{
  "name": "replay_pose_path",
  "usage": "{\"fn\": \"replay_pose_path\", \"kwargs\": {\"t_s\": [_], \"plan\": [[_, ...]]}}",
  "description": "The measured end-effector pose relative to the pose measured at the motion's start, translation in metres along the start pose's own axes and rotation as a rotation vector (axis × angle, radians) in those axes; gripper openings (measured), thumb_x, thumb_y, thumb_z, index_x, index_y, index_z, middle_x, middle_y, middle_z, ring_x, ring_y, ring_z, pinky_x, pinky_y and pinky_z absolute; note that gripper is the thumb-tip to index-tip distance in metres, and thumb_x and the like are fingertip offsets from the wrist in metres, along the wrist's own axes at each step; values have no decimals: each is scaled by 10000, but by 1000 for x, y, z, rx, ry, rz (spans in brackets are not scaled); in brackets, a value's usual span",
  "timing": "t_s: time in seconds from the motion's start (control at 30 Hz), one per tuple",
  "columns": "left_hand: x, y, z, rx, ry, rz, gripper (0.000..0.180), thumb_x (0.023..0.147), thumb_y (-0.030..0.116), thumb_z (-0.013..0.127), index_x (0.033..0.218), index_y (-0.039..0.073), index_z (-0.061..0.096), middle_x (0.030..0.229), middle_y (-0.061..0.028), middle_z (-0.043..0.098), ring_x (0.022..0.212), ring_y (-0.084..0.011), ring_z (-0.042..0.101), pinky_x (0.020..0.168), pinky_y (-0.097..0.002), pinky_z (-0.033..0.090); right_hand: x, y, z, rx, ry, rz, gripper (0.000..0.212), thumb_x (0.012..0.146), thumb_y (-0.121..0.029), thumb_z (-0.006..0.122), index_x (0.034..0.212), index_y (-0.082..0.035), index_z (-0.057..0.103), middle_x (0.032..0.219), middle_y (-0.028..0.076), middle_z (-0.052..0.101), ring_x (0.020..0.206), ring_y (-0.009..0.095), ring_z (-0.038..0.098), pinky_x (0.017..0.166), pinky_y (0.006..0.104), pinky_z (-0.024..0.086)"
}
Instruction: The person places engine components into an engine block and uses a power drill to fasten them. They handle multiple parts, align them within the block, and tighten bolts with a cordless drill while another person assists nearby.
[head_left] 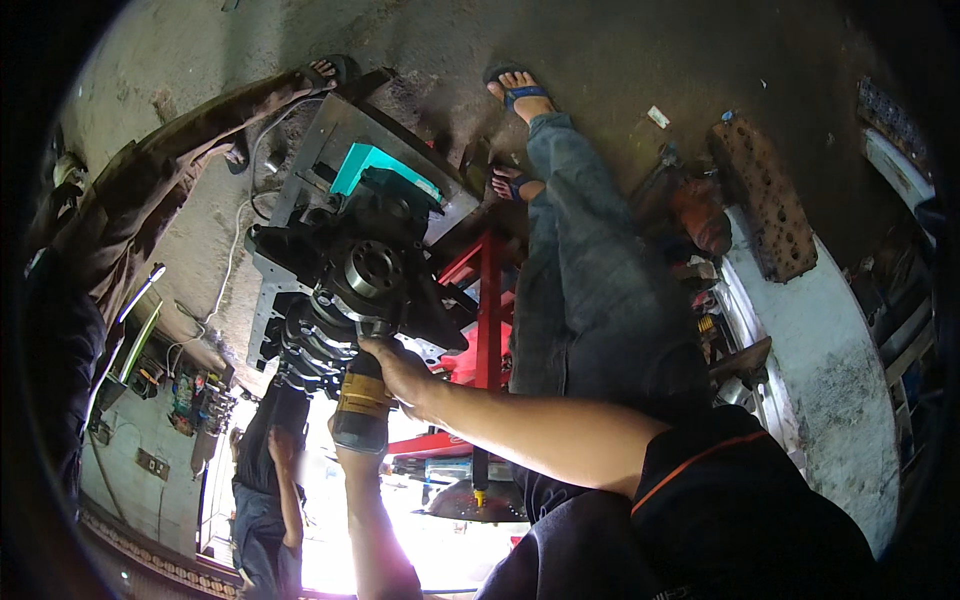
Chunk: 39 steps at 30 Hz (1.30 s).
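A dark bottle-shaped thing with a yellow label (364, 393) stands against the underside of a dark engine block (400, 225) in the picture. I cannot make out its exact kind. My right hand (405, 378) is closed round its end nearest the engine, the arm crossing from the lower right. My left hand (352, 458) is at its other end, with that forearm rising from the lower edge; most of its fingers are hidden. Just beyond my right hand is the crankshaft (322, 332), its round bolted flange (373, 268) facing me.
A red metal stand (488, 310) and a turquoise piece (365, 168) adjoin the engine. Legs in dark trousers with sandals (575, 220) stand to its right, brown-trousered legs (140, 190) to its left. Another person (270, 490) is at lower left. A rusty holed metal block (765, 195) lies right.
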<state>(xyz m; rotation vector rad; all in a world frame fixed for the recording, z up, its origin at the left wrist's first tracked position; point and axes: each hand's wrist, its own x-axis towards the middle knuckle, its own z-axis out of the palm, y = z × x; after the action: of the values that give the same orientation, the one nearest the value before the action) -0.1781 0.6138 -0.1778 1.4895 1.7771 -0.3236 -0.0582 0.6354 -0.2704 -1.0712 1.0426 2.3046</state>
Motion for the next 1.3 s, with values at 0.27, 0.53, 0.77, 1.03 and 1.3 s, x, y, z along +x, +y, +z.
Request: {"fn": "replay_pose_path", "kwargs": {"t_s": [0.27, 0.53, 0.77, 1.03, 1.3], "plan": [[-29, 13, 27, -363, -33, -430, 460, 920, 100, 705, 1352, 0, 581, 1311, -145, 653, 1192, -263, 626, 1043, -459, 484, -5, -17, 11, -4, 135, 124, 513, 1045, -498, 564, 1387, -116, 569, 1254, 88, 650, 1101, 227, 644, 940, 446, 528], [-50, 35, 38, -578, 33, -531, 474, 943, 105, 708, 1378, -16, 561, 1345, -166, 635, 1202, -264, 623, 1040, -434, 494, -16, -36, 16, -222, 219, 180, 489, 1058, -527, 532, 1300, -112, 622, 1191, 98, 659, 1092, 240, 625, 932, 454, 508], [-60, 58, 12, -488, 134, -535, 392, 917, 121, 694, 1279, -16, 630, 1236, -157, 678, 1153, -280, 640, 1033, -451, 488, -38, -22, 59, -350, 149, -49, 434, 1112, -424, 459, 1307, -78, 634, 1233, 71, 652, 1158, 187, 570, 1027, 362, 427], [19, 41, -37, -438, 94, -402, 415, 936, 63, 676, 1334, -30, 602, 1313, -172, 659, 1219, -286, 624, 1078, -449, 465, -4, -56, 94, -214, 116, -23, 485, 1086, -448, 510, 1376, -68, 591, 1317, 114, 614, 1223, 211, 544, 1084, 394, 393], [40, -18, -69, 50, -12, -125, 458, 768, 201, 853, 1160, 23, 696, 1010, -133, 728, 965, -274, 720, 822, -416, 565, 18, -62, 66, 163, -201, 163, 310, 1079, -351, 551, 1199, -75, 628, 1165, 109, 733, 1099, 222, 694, 1033, 389, 515]]}}
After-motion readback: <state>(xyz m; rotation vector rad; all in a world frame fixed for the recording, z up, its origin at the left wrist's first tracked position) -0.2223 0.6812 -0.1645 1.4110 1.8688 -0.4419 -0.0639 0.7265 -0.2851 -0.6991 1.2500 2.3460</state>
